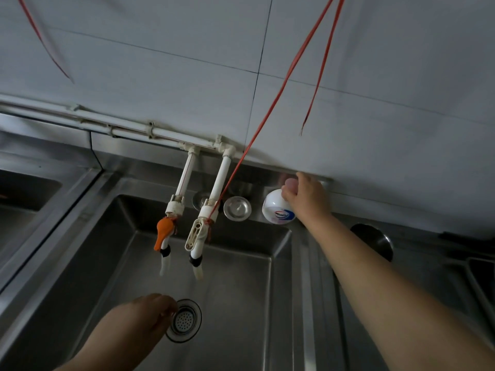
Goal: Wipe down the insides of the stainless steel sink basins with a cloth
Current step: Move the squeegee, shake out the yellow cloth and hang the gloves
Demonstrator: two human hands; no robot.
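The middle stainless steel sink basin (235,279) lies below me, with a round perforated drain strainer (184,320) in its floor. My left hand (144,313) hangs low in the basin just left of the strainer, its fingers curled downward; what they hold, if anything, is hidden. My right hand (305,195) reaches to the back ledge and grips the top of a white bottle (277,210) with a blue and red label. No cloth is in view.
Two white pipe taps, one with an orange handle (164,232) and one with a white handle (197,234), hang over the basin. A round metal drain lid (237,208) lies on the ledge. Red strings (278,95) dangle from above. More basins lie at the left (24,199) and right (482,279).
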